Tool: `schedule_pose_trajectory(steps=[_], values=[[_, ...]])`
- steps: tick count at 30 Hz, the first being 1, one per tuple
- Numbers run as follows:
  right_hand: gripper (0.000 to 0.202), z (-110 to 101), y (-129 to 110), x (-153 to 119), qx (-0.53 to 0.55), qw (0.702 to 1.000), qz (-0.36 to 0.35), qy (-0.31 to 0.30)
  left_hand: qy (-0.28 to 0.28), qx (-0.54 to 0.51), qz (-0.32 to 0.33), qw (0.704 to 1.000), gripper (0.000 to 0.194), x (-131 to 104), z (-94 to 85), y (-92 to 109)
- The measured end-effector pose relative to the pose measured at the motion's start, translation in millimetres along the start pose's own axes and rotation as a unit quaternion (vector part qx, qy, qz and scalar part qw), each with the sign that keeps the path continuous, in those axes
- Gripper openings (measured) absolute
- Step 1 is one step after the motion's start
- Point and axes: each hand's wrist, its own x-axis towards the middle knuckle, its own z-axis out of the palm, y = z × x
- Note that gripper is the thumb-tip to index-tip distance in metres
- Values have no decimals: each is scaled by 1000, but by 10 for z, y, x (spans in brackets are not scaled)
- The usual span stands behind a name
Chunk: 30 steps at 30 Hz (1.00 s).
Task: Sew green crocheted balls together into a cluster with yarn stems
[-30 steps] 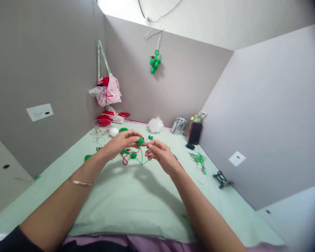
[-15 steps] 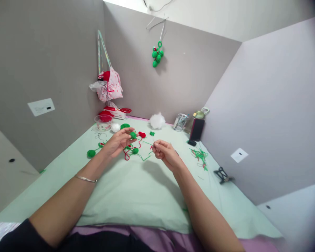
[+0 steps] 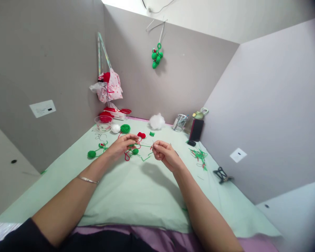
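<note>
A thin green yarn (image 3: 146, 145) runs taut between my two hands above the pale green cloth. My left hand (image 3: 123, 145), its fingers curled, holds the green piece at the yarn's left end; most of that piece is hidden behind the fingers. My right hand (image 3: 162, 152) pinches the other end between thumb and fingertips. Just below my left fingers lies a green ball (image 3: 135, 151) with red yarn (image 3: 127, 156) around it. A red piece (image 3: 141, 135) rests behind the gap between the hands.
Farther back are a green yarn ball (image 3: 125, 128), white stuffing (image 3: 156, 121), a clear bowl (image 3: 103, 124) and a pen cup (image 3: 180, 122). A phone (image 3: 196, 130), yarn scraps (image 3: 198, 154) and a black stand (image 3: 222, 175) stand or lie at right. Grey partitions surround the table.
My left hand has moved slightly down and turned, so the green piece it holds is now mostly hidden. My right hand has hardly moved. The green ball behind the left hand shows more fully.
</note>
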Motion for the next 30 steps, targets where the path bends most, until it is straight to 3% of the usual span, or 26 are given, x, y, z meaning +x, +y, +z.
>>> schedule_pose_trajectory(steps=[4,7,9,12,15,18,22,26,28,30], values=[[37,-25,9,18,25,999,-11,23,38,129,26,991,25,65,-52,-120],[37,-31,52,34,14,1000,0,16,39,177,64,981,23,58,10,-177],[36,-14,91,39,-8,1000,9,0,4,146,77,986,25,9,121,-191],[34,29,136,38,-30,999,9,-15,-110,123,68,984,34,-97,314,-192],[33,59,145,31,-35,999,3,-16,-161,77,32,983,44,-170,424,-207],[32,68,136,28,-31,999,-5,-12,-161,77,20,984,50,-172,420,-240],[33,73,119,29,-27,999,-20,12,-150,171,40,973,59,-137,346,-260],[32,106,115,24,-24,998,-44,34,-73,248,85,962,52,-128,331,-266],[31,135,145,23,-39,998,-52,25,-41,224,85,970,49,-134,358,-273],[31,165,197,25,-67,996,-57,4,-43,137,55,988,48,-145,395,-275]])
